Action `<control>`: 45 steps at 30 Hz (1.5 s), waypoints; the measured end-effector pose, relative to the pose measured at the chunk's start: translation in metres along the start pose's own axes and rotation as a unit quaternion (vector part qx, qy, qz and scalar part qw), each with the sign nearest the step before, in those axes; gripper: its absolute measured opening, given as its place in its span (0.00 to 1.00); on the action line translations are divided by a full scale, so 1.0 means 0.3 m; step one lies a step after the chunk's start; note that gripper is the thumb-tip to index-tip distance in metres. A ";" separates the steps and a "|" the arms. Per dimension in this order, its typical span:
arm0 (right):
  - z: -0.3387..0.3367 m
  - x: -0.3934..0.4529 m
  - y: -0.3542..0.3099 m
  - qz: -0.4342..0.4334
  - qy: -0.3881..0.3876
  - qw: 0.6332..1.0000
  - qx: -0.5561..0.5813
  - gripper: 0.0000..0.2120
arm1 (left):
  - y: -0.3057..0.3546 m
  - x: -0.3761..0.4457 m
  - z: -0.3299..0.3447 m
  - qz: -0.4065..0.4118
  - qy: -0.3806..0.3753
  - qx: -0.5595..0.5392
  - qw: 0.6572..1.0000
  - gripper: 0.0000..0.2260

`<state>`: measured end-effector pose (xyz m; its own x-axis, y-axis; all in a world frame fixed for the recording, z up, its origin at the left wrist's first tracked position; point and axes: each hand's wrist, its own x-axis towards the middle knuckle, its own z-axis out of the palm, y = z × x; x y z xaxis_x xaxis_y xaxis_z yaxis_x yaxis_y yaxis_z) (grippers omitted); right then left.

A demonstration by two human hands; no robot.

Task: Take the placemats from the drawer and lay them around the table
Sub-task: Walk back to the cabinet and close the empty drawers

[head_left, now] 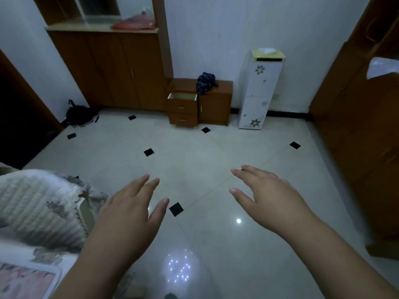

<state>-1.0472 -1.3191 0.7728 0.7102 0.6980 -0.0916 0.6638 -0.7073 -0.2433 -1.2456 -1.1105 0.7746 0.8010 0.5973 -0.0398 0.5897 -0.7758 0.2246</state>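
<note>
A small brown drawer unit [183, 110] stands against the far wall, and its top drawer [182, 96] is pulled out, showing a pale inside. No placemat shows from here. My left hand [131, 208] and my right hand [267, 190] are stretched out in front of me over the tiled floor, palms down, fingers apart, holding nothing. Both hands are far from the drawer.
A low brown cabinet [216, 104] with a dark cloth [206, 83] on it adjoins the drawer unit. A white flowered water dispenser [259, 89] stands to its right. A tall wooden cupboard [112, 67] is at the back left, a dark bag [81, 115] on the floor, a quilted cover [36, 208] at my left.
</note>
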 end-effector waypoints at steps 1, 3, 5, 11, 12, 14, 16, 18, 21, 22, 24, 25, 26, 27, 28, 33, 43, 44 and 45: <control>-0.003 0.047 0.005 -0.003 -0.005 1.000 0.000 0.25 | 0.001 0.039 0.002 -0.008 0.001 -0.003 1.000 0.29; -0.003 0.146 0.009 -0.007 -0.012 1.000 -0.002 0.24 | -0.011 0.124 0.014 -0.019 -0.002 -0.001 1.000 0.29; 0.000 0.248 0.004 -0.009 -0.017 1.000 -0.010 0.24 | -0.035 0.218 0.025 -0.023 -0.007 -0.004 1.000 0.29; 0.007 0.587 -0.053 -0.004 -0.029 0.999 -0.017 0.25 | -0.136 0.566 0.028 -0.027 -0.013 -0.021 0.999 0.28; 0.004 0.647 -0.069 -0.002 -0.030 0.999 -0.017 0.25 | -0.152 0.628 0.022 -0.024 -0.013 -0.020 0.999 0.28; -0.005 0.770 -0.102 0.002 -0.030 0.999 -0.022 0.26 | -0.188 0.756 0.002 -0.017 -0.015 -0.023 0.999 0.28; -0.017 0.890 -0.137 0.008 -0.027 0.999 -0.020 0.26 | -0.228 0.882 -0.018 -0.007 -0.017 -0.016 1.000 0.28; -0.029 1.000 -0.173 0.014 -0.022 1.000 -0.015 0.26 | -0.262 0.996 -0.044 0.002 -0.017 -0.003 1.000 0.27; -0.045 1.147 -0.214 0.016 -0.014 1.000 -0.009 0.26 | -0.298 1.159 -0.089 0.008 -0.021 0.003 1.000 0.27; -0.051 1.191 -0.223 0.016 -0.014 1.000 -0.008 0.26 | -0.307 1.209 -0.103 0.010 -0.024 0.005 1.000 0.27; -0.060 1.277 -0.233 0.019 -0.018 1.000 -0.005 0.27 | -0.317 1.301 -0.123 0.011 -0.027 0.006 1.000 0.27; -0.063 1.321 -0.234 0.020 -0.019 1.000 -0.004 0.27 | -0.320 1.346 -0.128 0.013 -0.026 0.005 1.000 0.27; -0.065 1.366 -0.232 0.021 -0.020 1.000 -0.004 0.27 | -0.321 1.391 -0.132 0.014 -0.028 0.002 1.000 0.27; -0.065 1.412 -0.228 0.021 -0.020 1.000 -0.003 0.27 | -0.321 1.437 -0.134 0.015 -0.029 -0.001 0.999 0.27; -0.062 1.458 -0.221 0.022 -0.020 1.000 0.000 0.27 | -0.319 1.483 -0.133 0.017 -0.030 0.000 0.999 0.27; -0.045 1.719 -0.158 0.018 -0.017 1.000 0.011 0.27 | -0.298 1.738 -0.132 0.010 -0.034 0.016 0.999 0.28; -0.101 2.394 -0.018 -0.035 -0.042 0.998 0.020 0.28 | -0.206 2.294 -0.125 -0.052 -0.023 0.033 0.998 0.27; -0.111 2.455 -0.006 -0.041 -0.043 0.998 0.015 0.28 | -0.200 2.342 -0.123 -0.060 -0.021 0.028 0.998 0.27; -0.121 2.511 0.003 -0.047 -0.044 0.998 0.011 0.28 | -0.194 2.387 -0.120 -0.067 -0.022 0.022 0.997 0.27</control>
<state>-0.5029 -0.7980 0.7386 0.6209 0.7692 -0.1511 0.7207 -0.6360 -0.2757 -0.7101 -0.6303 0.7682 0.7184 0.6870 -0.1094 0.6944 -0.6987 0.1721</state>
